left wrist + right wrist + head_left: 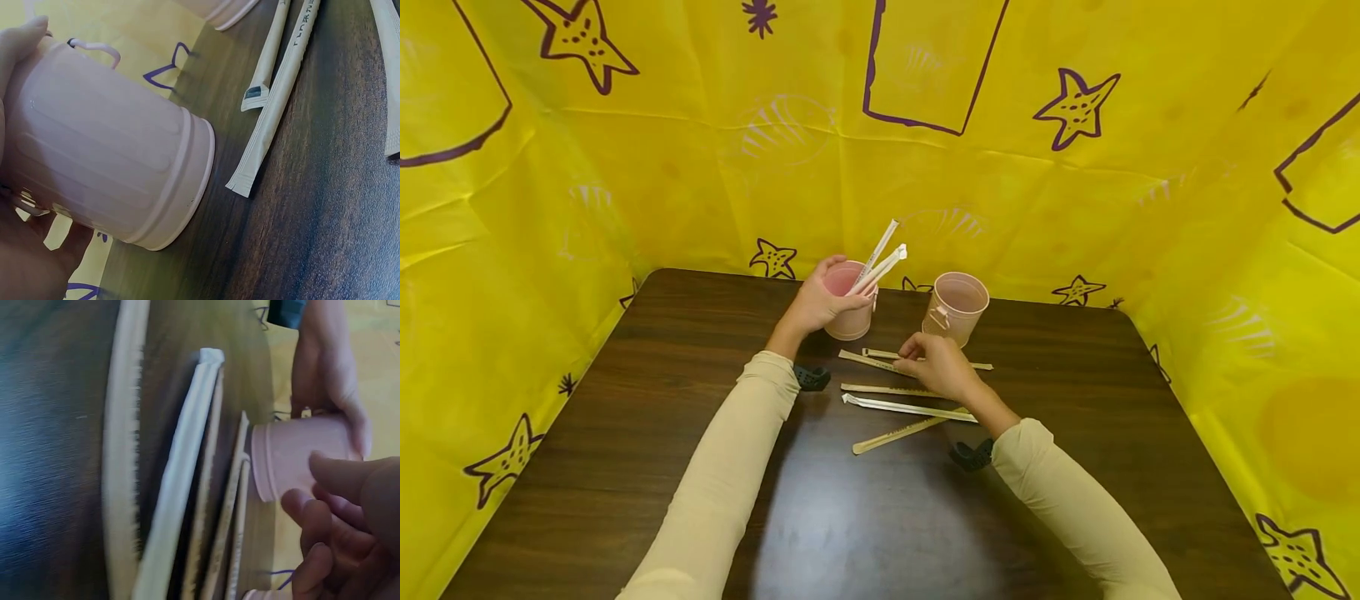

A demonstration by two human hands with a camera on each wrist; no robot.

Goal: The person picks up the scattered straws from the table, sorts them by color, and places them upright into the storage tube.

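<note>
My left hand (814, 304) grips a pink ribbed bucket (850, 325) by its side, its base on or near the table. Two white paper-wrapped sticks (878, 272) lean out of its top. My right hand (946, 367) hovers over more wrapped sticks, its fingers loosely bent; in the right wrist view nothing shows between thumb and fingers (315, 515). Beneath and beside it lie several tan wrapped sticks (891, 436) and a white one (910, 407). Printed lettering marks a tan stick (275, 112) in the left wrist view. What is inside the wrappers is hidden.
A second pink bucket (962, 321) with a small side handle stands right of the first, just beyond my right hand. The dark wooden table (647, 400) ends at a yellow patterned cloth (700, 192) behind and on both sides. Dark straps (972, 455) sit at my wrists.
</note>
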